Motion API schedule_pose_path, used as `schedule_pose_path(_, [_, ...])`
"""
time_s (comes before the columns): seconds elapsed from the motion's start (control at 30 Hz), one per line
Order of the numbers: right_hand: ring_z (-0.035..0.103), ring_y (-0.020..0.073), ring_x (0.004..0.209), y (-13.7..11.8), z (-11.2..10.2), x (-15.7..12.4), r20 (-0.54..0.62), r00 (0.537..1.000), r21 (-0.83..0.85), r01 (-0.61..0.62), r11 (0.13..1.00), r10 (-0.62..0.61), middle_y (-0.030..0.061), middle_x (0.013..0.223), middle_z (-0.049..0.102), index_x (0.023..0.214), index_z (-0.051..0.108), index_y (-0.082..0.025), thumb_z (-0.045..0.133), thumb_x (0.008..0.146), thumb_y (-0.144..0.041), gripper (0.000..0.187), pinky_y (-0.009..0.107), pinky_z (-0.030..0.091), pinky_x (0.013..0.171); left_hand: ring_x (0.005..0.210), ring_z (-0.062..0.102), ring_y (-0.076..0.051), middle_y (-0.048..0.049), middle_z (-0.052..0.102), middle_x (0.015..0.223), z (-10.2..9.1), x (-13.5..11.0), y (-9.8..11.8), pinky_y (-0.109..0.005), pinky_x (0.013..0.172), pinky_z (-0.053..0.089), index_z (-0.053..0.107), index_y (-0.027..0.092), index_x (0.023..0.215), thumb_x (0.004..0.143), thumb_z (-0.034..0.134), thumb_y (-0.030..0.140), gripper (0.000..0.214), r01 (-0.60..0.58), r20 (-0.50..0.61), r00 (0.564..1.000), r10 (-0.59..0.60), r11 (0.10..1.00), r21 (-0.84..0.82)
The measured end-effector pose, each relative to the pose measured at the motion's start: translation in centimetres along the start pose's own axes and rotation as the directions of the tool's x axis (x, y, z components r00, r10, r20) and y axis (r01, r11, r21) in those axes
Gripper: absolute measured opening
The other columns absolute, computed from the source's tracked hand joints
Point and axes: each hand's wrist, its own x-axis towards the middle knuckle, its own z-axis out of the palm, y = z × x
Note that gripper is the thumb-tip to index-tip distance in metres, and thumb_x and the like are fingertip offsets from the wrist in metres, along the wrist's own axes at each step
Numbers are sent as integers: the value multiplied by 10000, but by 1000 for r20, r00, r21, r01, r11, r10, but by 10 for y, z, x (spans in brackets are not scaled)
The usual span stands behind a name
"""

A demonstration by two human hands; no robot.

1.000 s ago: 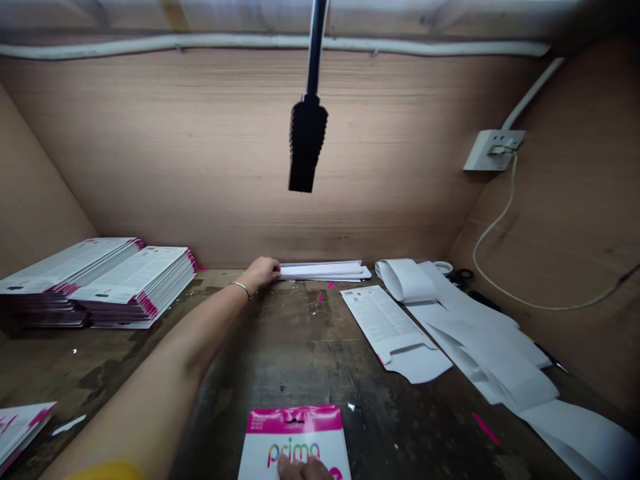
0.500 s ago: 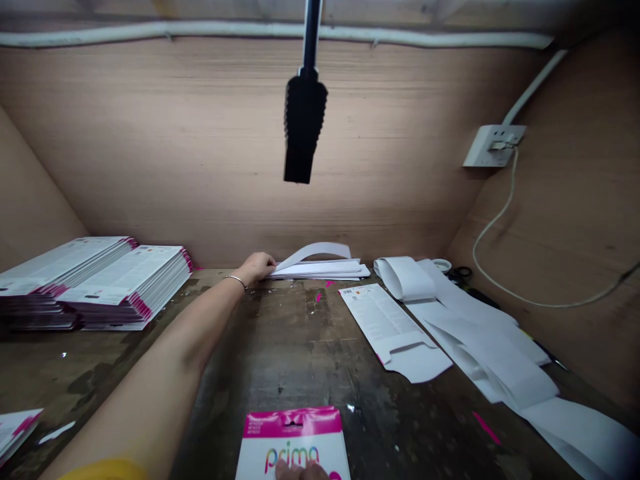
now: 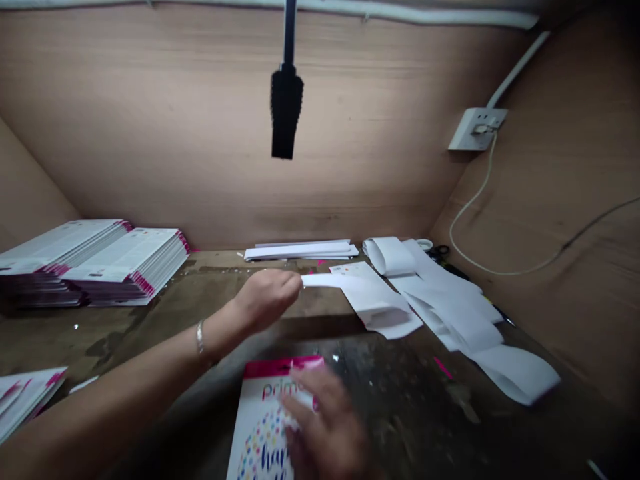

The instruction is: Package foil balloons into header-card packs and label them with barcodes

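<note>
My left hand (image 3: 270,297) is closed on the end of a white paper strip (image 3: 323,281), raised above the middle of the table. The strip's far end overlaps an unfolded printed sleeve (image 3: 390,327) in my view, so where it ends is hard to make out. Below, a white and pink "prima" packet (image 3: 253,417) with coloured dots lies flat near me. My right hand (image 3: 330,427), blurred, is over the packet's right side with its fingers apart. Whether it touches the packet I cannot tell.
White strips (image 3: 300,250) lie stacked along the back wall. Printed sleeves (image 3: 120,257) stand in piles at left, with more (image 3: 30,397) nearer. A long curling paper band (image 3: 455,307) runs down the right, near scissors (image 3: 440,252). A black connector (image 3: 287,113) hangs overhead.
My left hand has come away from the strip stack toward me, bringing one strip along. My right hand has come further into view over the packet. The camera view has shifted.
</note>
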Motion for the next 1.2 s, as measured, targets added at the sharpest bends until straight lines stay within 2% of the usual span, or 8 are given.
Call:
schedule_pose_path(0.1, [388,328,1285,15,-39,18,-105,985,-53,-145,988,139,146,1301,547,1240,550,-150,467,907,-318,382,572,227,1080,926,640,-200,-76,696,1014,-22,-64,53,-352,864,496,643,178,953,917,431,182,216,-271,-91,959,269,963,-6])
schedule_pose_path(0.2, [600,249,946,29,-57,22,314,916,210,-325,922,252,89,984,674,1027,637,-161,452,917,-420,336,402,463,854,923,654,-189,-62,706,1022,-37,-115,85,-346,872,509,643,186,974,894,466,125,204,-373,-227,906,358,928,-23])
schedule_pose_path(0.33, [533,137,665,33,-64,5,522,824,495,-502,709,219,-2,720,585,786,576,-163,511,875,-336,206,229,420,595,1190,529,-251,-67,633,1197,-47,-149,100,-423,1016,435,579,226,1157,809,656,217,356,-45,-340,938,-71,945,-324])
schedule_pose_path(0.43, [496,131,667,30,-72,-3,505,831,478,-494,726,232,-7,721,551,764,542,-172,500,881,-323,196,225,395,596,1119,578,-281,-146,565,1266,-51,-156,105,-419,890,532,446,189,1316,732,713,435,688,317,-23,844,-535,535,-783])
schedule_pose_path(0.53, [498,128,665,31,-80,-1,611,790,440,-394,807,52,-15,716,553,759,544,-179,476,896,-310,201,220,391,596,812,675,-220,-113,671,977,-52,-156,114,-327,647,588,598,131,1098,733,666,509,530,495,432,775,-461,17,-869])
schedule_pose_path(0.7, [572,208,752,30,-77,4,492,856,-2,-180,984,158,55,807,638,868,619,-173,491,876,-309,187,312,424,681,553,602,-118,7,602,657,-40,-157,130,-226,498,525,619,124,743,691,700,386,279,545,507,637,-580,-126,-829])
schedule_pose_path(1.0, [518,143,596,-1,-37,-7,516,812,217,-433,875,274,-7,658,570,721,525,-189,431,914,-342,264,235,349,524,812,655,-196,-74,695,916,-34,-179,123,-317,704,548,637,147,1018,867,533,345,270,511,166,750,-641,400,-761])
schedule_pose_path(1.2, [499,140,607,22,-31,6,542,820,259,-372,891,185,-14,644,549,700,542,-186,420,914,-369,307,243,338,561,1219,487,-280,-79,591,1279,-16,-228,131,-516,1053,336,566,205,1225,915,469,191,325,78,117,991,-63,989,-123])
